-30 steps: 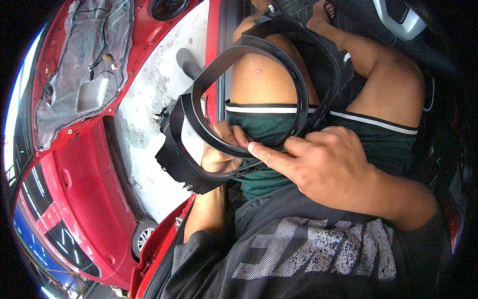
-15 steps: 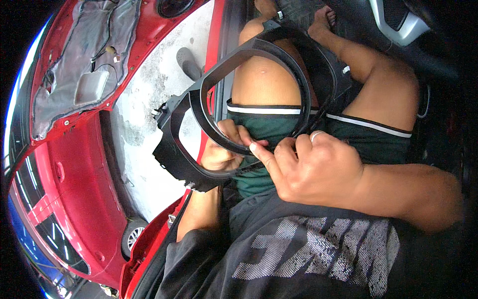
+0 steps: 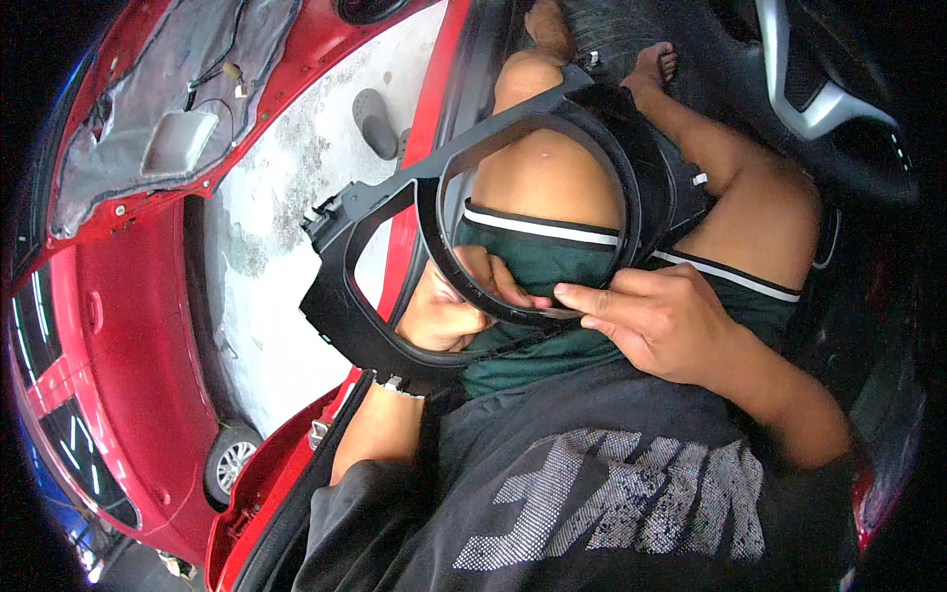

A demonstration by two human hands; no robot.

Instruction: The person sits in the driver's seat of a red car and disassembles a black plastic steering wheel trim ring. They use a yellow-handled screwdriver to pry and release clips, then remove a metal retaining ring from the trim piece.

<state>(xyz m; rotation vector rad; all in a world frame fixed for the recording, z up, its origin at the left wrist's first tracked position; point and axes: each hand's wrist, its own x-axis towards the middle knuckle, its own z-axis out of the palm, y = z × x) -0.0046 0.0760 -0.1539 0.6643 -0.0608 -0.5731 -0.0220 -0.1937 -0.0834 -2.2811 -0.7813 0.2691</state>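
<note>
A black plastic instrument cluster bezel (image 3: 330, 304), with a large round opening and a smaller one beside it, lies tilted above my lap. My left hand (image 3: 446, 314) grips its lower rim from behind, the fingers curled and partly seen through the round opening. At the lower right of that ring, my right hand (image 3: 671, 321) has its index finger stretched along the rim and its thumb below. The two hands' fingertips nearly meet there. Small pale clips (image 3: 700, 180) show on the bezel's edges.
I sit in a car's doorway. To the left is an open red door (image 3: 187, 202) with its inner panel off, and a red car (image 3: 138, 326) beyond. A grey clog (image 3: 373, 123) lies on the pale floor. Silver-and-black trim (image 3: 804, 99) is at the upper right.
My right hand has shifted its grip: the fingers, bent before, are now straighter along the rim, with the thumb lower. The bezel sits slightly further right and lower in view.
</note>
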